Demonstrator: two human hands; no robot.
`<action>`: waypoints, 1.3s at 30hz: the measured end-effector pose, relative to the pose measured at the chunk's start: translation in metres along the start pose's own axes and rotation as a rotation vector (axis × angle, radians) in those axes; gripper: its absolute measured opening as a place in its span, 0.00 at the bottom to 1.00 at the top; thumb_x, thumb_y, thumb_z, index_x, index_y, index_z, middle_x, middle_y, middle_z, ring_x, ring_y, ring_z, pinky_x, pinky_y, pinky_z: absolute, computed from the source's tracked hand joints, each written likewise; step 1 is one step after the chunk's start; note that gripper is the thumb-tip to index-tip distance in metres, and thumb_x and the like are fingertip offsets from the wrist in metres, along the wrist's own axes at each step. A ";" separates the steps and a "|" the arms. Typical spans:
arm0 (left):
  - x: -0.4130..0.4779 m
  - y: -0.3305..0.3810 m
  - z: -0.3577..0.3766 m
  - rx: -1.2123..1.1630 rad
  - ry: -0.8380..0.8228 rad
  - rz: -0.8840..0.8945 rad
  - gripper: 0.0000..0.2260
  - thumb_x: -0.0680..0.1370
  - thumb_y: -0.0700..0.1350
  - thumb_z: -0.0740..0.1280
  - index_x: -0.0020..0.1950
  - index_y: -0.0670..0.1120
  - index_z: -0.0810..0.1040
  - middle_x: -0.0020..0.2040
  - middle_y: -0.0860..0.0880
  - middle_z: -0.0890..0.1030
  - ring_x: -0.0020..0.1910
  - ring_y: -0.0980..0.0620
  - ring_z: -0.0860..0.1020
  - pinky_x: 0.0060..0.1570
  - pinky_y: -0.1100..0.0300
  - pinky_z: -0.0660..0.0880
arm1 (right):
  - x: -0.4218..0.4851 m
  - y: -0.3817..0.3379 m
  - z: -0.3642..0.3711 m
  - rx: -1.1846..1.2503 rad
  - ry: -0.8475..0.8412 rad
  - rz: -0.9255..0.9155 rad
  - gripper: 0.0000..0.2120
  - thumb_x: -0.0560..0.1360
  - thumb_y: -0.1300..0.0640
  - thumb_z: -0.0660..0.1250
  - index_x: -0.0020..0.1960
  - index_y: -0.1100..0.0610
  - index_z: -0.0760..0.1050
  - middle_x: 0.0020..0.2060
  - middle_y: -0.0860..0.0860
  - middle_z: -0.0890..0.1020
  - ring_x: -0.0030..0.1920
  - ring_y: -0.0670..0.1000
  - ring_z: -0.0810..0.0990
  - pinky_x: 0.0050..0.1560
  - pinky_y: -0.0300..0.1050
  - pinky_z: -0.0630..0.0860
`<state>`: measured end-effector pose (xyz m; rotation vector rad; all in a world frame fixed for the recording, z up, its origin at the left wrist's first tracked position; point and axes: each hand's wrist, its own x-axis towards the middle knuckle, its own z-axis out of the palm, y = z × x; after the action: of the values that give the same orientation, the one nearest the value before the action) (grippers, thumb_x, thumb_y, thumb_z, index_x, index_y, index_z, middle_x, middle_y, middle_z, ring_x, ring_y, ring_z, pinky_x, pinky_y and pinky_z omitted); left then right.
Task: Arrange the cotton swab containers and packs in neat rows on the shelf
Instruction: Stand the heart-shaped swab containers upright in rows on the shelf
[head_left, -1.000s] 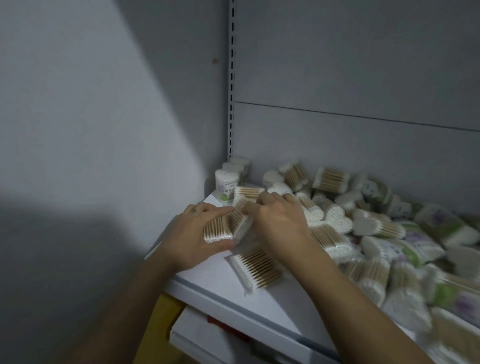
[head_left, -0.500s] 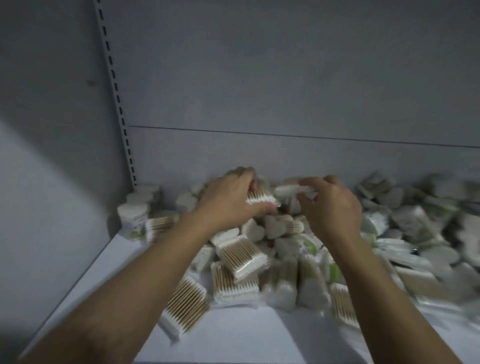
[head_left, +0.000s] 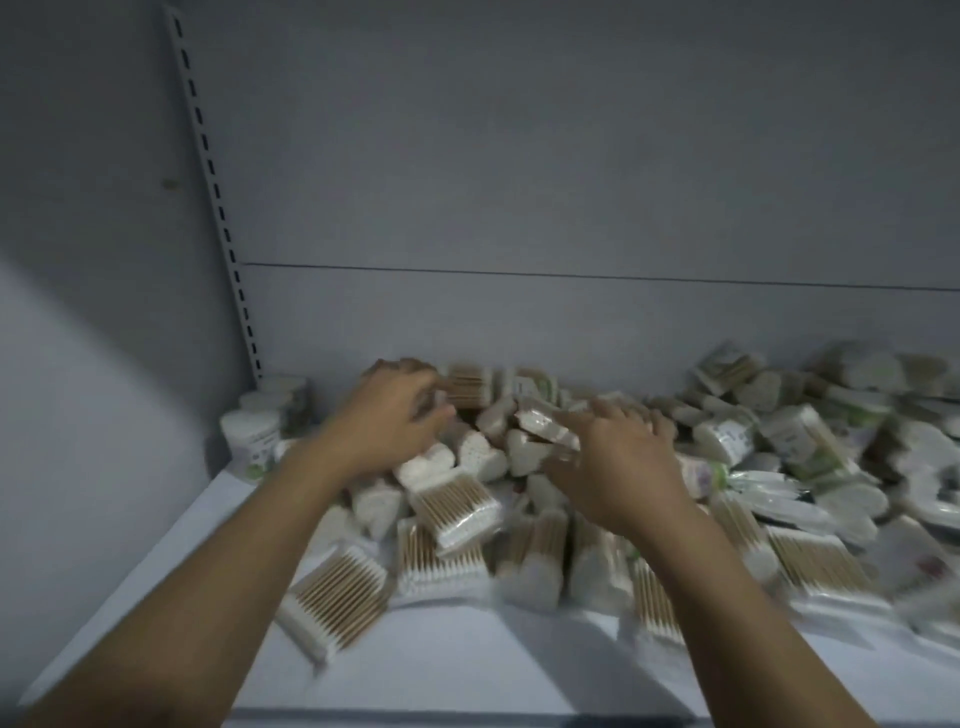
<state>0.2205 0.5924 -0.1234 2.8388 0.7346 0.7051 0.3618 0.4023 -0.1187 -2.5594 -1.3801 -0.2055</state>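
A loose pile of cotton swab packs and heart-shaped containers covers the white shelf from the middle to the right. Three round tubs stand in the back left corner. My left hand reaches to the back of the pile, its fingers curled round the left end of a wooden-stick swab pack. To its right, my right hand pinches a white swab pack between thumb and forefinger, just above the pile. One flat pack lies apart at the front left.
A slotted metal upright runs down the back left corner beside the grey side wall. The grey back panel rises behind the pile. The shelf's front edge lies just below my forearms.
My view has swung from the shelf's left corner to the pile. Both hands left the packs at the front left and reached to the back; the right hand has since come slightly lower.
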 end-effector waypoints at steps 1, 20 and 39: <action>-0.013 -0.011 -0.006 -0.018 0.038 -0.052 0.23 0.74 0.59 0.59 0.61 0.48 0.79 0.60 0.46 0.78 0.59 0.44 0.75 0.61 0.52 0.70 | -0.001 -0.014 -0.002 0.022 -0.003 -0.068 0.24 0.75 0.41 0.61 0.70 0.41 0.67 0.69 0.51 0.70 0.70 0.56 0.66 0.72 0.56 0.56; -0.118 -0.105 0.015 -0.145 0.119 -0.405 0.18 0.77 0.41 0.67 0.67 0.46 0.71 0.64 0.48 0.73 0.62 0.49 0.73 0.61 0.57 0.69 | 0.028 -0.194 0.063 -0.218 -0.181 -0.455 0.24 0.73 0.49 0.66 0.67 0.54 0.69 0.64 0.55 0.73 0.65 0.58 0.67 0.65 0.54 0.59; -0.132 -0.128 0.024 -0.708 0.442 -0.355 0.16 0.79 0.42 0.60 0.61 0.60 0.71 0.58 0.58 0.77 0.57 0.63 0.74 0.54 0.71 0.70 | 0.064 -0.214 0.055 0.299 -0.157 -0.480 0.26 0.69 0.42 0.67 0.65 0.47 0.72 0.50 0.47 0.82 0.51 0.50 0.79 0.51 0.46 0.75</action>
<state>0.0751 0.6405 -0.2279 1.8796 0.8054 1.2413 0.2186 0.5818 -0.1296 -2.0098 -1.9054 0.1214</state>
